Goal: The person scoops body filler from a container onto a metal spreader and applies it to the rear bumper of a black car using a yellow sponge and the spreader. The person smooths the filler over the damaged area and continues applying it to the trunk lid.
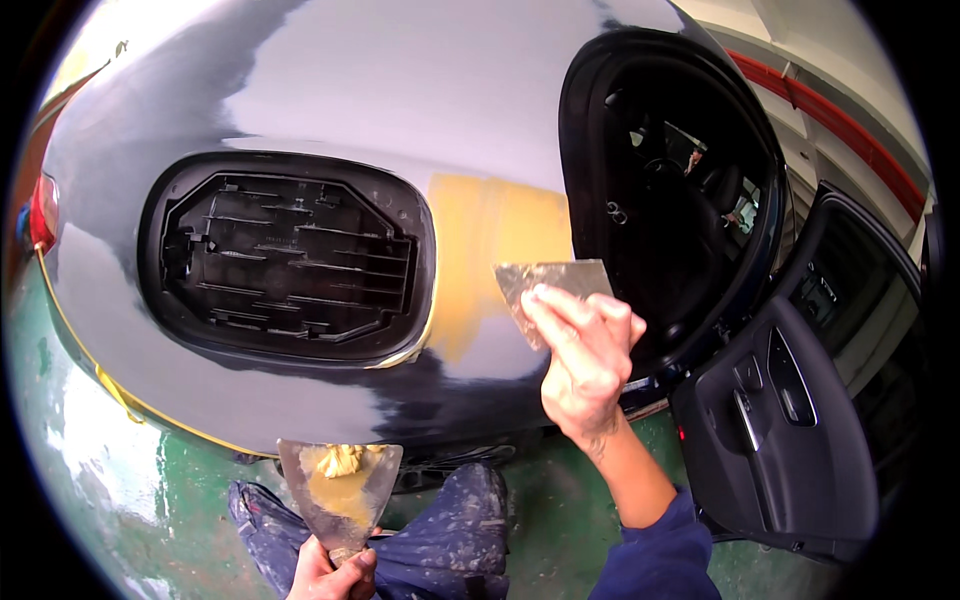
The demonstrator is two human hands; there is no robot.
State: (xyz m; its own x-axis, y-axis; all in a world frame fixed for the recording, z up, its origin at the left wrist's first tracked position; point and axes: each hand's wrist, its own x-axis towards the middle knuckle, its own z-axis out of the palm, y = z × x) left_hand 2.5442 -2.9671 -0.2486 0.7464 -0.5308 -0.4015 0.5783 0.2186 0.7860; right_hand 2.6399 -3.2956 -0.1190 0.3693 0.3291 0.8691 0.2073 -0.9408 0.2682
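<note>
My left hand (333, 575), low in the view, is closed round the handle of a putty knife (330, 495). A lump of yellow filler (341, 460) and a smear of the same sit on its wide blade. My right hand (585, 360) pinches a flat metal spreader (560, 275) with filler marks along its edge. The spreader is over the right end of a yellow filler patch (490, 225) on the grey car body panel (350, 60). Whether its edge touches the panel I cannot tell. The patch lies between a black oval recess (290, 260) and the door opening.
An open car door (780, 420) stands at the right, beside the dark door opening (670, 190). Yellow tape (115, 390) runs along the body's lower left edge, near a red tail light (44, 212). My knees (440, 530) are bent above the green floor (545, 500).
</note>
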